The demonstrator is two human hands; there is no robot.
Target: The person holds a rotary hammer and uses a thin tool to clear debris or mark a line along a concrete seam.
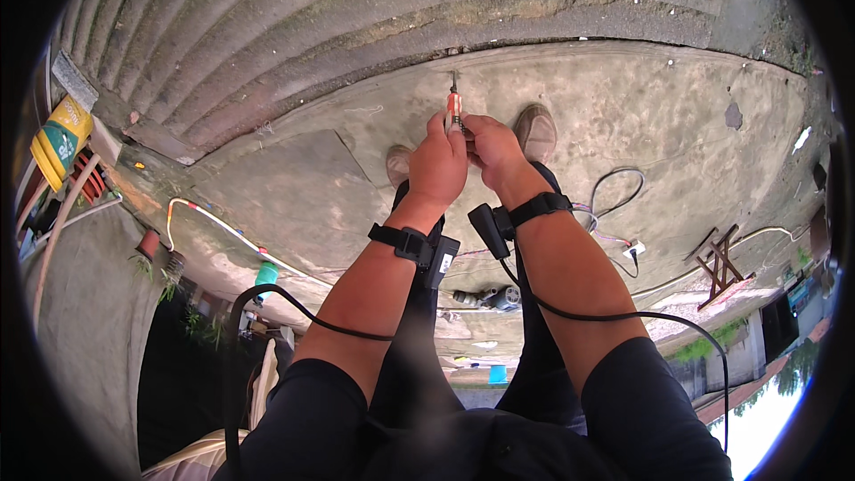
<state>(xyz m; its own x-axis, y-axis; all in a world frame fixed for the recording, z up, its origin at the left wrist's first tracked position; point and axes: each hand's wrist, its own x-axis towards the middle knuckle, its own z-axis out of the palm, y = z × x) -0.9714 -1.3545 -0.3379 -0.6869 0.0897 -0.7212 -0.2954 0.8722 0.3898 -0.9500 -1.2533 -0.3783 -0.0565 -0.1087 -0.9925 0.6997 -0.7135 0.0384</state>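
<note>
Both my hands meet in front of me, above the concrete ground between my shoes. My left hand is closed around a screwdriver with a red and pale handle; its thin metal shaft points away from me. Close against it, my right hand is closed too, its thumb and fingers pinched at the near end of the handle. A small dark ridged piece shows between the fingertips there, too small to name. The palms and most fingers are hidden from above.
Ribbed grey sheeting lies beyond the concrete. Behind the hands are a power drill, a white socket block with looping cables, and a folding wooden stool. A yellow-green container stands far left. Black cables hang from both wrist straps.
</note>
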